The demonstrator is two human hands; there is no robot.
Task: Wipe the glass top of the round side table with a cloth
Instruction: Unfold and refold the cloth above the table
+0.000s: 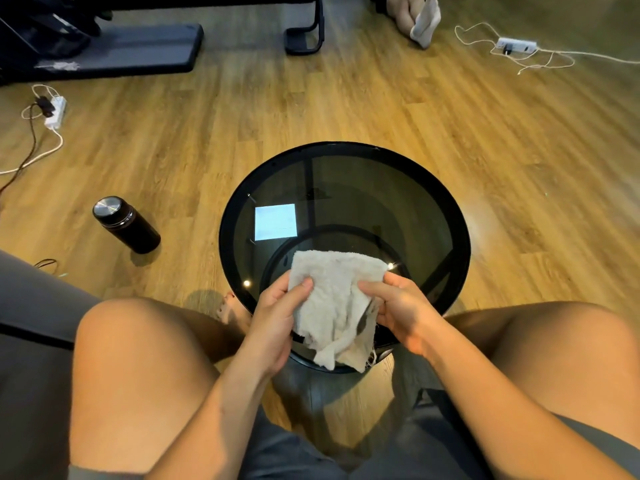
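Note:
A round side table (460, 216) with a black rim and a smoked glass top stands on the wooden floor between my knees. A crumpled off-white cloth (334, 299) with a few dark stains hangs over the near part of the glass. My left hand (277, 317) grips its left edge, thumb on top. My right hand (398, 306) holds its right edge, thumb across the fabric. The cloth's lower end droops past the table's near rim. A bright square reflection shows on the glass at the left.
A dark flask (126, 225) with a metal lid stands on the floor left of the table. Power strips with cables lie at far left (55, 112) and far right (516, 46). A black chair base (304, 39) and another person's socked foot (424, 22) are at the back.

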